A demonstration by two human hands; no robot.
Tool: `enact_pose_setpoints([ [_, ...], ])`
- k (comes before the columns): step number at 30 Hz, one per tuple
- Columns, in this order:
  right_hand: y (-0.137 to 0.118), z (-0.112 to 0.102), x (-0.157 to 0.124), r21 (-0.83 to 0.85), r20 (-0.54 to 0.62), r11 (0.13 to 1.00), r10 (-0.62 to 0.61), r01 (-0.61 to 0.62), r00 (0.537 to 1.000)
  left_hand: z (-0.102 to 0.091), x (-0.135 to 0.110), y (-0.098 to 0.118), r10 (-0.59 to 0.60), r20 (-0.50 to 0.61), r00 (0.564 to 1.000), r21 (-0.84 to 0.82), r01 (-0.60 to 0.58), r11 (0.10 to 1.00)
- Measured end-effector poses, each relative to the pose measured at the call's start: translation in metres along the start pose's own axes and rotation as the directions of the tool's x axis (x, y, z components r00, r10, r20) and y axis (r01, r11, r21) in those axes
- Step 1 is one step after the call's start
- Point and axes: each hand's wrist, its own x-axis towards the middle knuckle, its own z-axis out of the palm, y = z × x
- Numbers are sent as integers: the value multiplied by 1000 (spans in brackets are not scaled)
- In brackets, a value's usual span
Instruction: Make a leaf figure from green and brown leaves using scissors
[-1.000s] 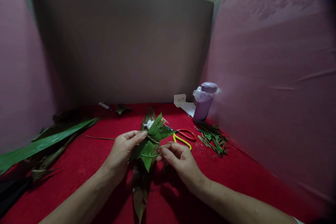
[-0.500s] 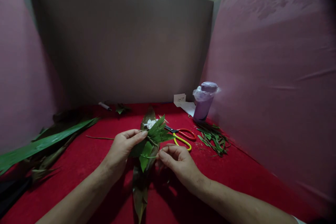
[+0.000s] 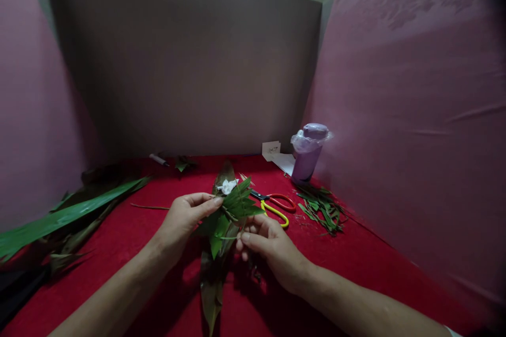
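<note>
My left hand [image 3: 190,217] pinches a bunch of cut green leaves [image 3: 238,204] between thumb and fingers, near its top left. At the lower right of the bunch, my right hand [image 3: 269,239] is closed, thumb against fingers, on a thin green stem [image 3: 228,238] that runs across the leaves. Beneath both hands a long dark leaf [image 3: 211,295] lies lengthwise on the red cloth. A crumpled white piece [image 3: 228,186] rests on its far part, just beyond the bunch. The fingertips of my left hand are partly hidden behind the leaves.
Scissors [image 3: 281,201] with red and yellow handles lie right of the bunch, near several thin sticks [image 3: 244,178]. Leaf scraps [image 3: 324,210] lie at right below a purple bottle [image 3: 306,160]. Long leaves [image 3: 75,213] are heaped at left. A syringe-like tube [image 3: 158,159] lies at the back.
My right hand has shifted slightly and its fingers have curled differently around the stem. The leaf bunch has tilted down a little; my left hand keeps its pinch.
</note>
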Motion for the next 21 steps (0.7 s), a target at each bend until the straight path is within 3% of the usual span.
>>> enact_pose_setpoints([
  [6,5,0,1,13,2,999,41,-41,999,-1,3,-1,-16,39,999,64,14,998],
  [12,5,-2,2,99,5,992,83,-83,997,-5,6,3,14,6,1000,118,-14,993],
  [17,2,-2,1,-34,29,999,37,-36,999,-4,6,4,27,3,1000,145,-28,989],
  [21,1,0,1,-70,-19,996,46,-47,999,-1,4,3,9,81,997,82,-16,997],
])
